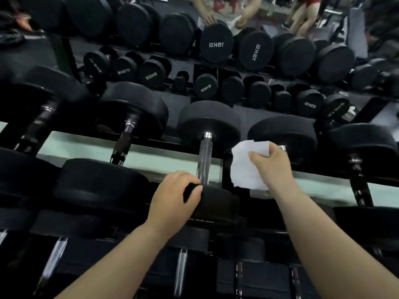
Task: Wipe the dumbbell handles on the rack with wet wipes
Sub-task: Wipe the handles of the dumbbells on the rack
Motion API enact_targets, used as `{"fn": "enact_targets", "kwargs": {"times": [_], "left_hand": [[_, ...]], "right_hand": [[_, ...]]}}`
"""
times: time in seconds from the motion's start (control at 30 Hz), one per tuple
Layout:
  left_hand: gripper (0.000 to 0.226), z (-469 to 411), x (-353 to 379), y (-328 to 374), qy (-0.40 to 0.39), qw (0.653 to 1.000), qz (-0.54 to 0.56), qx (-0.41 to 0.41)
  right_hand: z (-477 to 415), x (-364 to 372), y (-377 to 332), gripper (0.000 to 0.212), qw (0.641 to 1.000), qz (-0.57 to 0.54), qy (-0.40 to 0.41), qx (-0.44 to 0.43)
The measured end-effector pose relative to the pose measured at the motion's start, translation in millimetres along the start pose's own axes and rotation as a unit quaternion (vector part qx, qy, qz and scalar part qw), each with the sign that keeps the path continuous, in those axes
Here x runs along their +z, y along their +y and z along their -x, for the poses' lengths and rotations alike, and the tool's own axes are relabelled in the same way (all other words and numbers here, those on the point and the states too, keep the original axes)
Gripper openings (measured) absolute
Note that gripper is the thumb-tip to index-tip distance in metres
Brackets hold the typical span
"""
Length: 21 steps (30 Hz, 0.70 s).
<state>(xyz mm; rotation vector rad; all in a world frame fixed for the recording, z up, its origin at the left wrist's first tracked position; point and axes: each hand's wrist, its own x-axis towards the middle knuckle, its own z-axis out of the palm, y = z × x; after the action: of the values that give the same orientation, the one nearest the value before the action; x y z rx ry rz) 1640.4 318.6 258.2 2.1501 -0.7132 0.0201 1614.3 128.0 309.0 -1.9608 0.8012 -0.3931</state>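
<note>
Two hands are up at the rack [323, 175], and it is loaded: black round-headed dumbbells lie side by side across its upper tier, with more on the tier below along the bottom of the frame. Dead centre sits the dumbbell [209, 121] in play, its bare chrome handle [205, 160] running up the frame from near head to far head. The left hand [172, 197], just below centre, grips that dumbbell by its near head, fingers [190, 180] curled over the top edge, thumb against the face. The right hand [272, 167], right of centre, pinches a white wet wipe [246, 167], thumb on the front, fingers wrapped behind its upper corner. The wipe hangs open like a little flag, just right of the chrome handle and clear of it. Right beside that hand sits the neighbouring dumbbell [282, 134]. Across the upper half of the frame, a mirror [248, 113] doubles the rows, the weight markings reading backwards.
</note>
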Motion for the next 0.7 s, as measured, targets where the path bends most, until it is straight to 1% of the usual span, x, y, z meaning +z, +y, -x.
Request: {"fn": "enact_targets", "kwargs": {"times": [0.07, 0.1, 0.13, 0.2, 0.27, 0.33, 0.43, 0.5, 0.53, 0.6, 0.63, 0.7], "left_hand": [[0.027, -0.7, 2.3, -3.3, 0.014, 1.0, 0.02, 0.019], [0.029, -1.1, 3.6, -5.1, 0.029, 0.999, 0.027, 0.034], [0.029, -1.4, 4.5, -7.7, 0.045, 0.997, 0.036, 0.044], [0.028, -1.9, 6.7, -14.6, 0.065, 0.995, 0.055, 0.055], [0.028, -1.3, 9.8, -18.6, 0.068, 0.994, 0.072, 0.054], [0.028, -1.0, 11.9, -20.7, 0.079, 0.992, 0.084, 0.053], [0.026, -1.7, 13.6, -23.1, 0.094, 0.99, 0.079, 0.067], [0.025, -2.5, 14.8, -24.1, 0.101, 0.989, 0.078, 0.071], [0.024, -2.3, 15.6, -24.3, 0.104, 0.989, 0.078, 0.072], [0.022, -1.7, 16.9, -25.1, 0.112, 0.988, 0.08, 0.074], [0.019, -1.5, 17.4, -25.7, 0.113, 0.987, 0.082, 0.075], [0.013, -1.2, 18.2, -27.0, 0.112, 0.987, 0.09, 0.073]], "right_hand": [[-6.4, 8.3, -4.0, 0.014, 0.997, 0.052, 0.046, -0.047], [-10.4, 14.8, -7.6, 0.015, 0.994, 0.061, 0.056, -0.072], [-14.3, 24.0, -12.7, 0.015, 0.992, 0.067, 0.059, -0.093], [-26.5, 49.2, -19.1, 0.013, 0.987, 0.1, 0.035, -0.122], [-35.8, 75.0, -17.6, 0.012, 0.976, 0.163, -0.023, -0.142], [-39.5, 92.6, -8.6, 0.016, 0.957, 0.202, -0.123, -0.167], [-31.1, 84.5, 3.9, 0.013, 0.903, 0.261, -0.239, -0.245], [-24.3, 72.5, 12.2, 0.012, 0.871, 0.273, -0.319, -0.254], [-21.2, 69.1, 15.9, 0.013, 0.864, 0.273, -0.341, -0.251], [-24.0, 71.0, 18.0, 0.013, 0.86, 0.281, -0.34, -0.258], [-28.2, 75.0, 15.3, 0.014, 0.862, 0.287, -0.324, -0.262], [-41.9, 86.2, 10.2, 0.016, 0.879, 0.285, -0.269, -0.271]]}}
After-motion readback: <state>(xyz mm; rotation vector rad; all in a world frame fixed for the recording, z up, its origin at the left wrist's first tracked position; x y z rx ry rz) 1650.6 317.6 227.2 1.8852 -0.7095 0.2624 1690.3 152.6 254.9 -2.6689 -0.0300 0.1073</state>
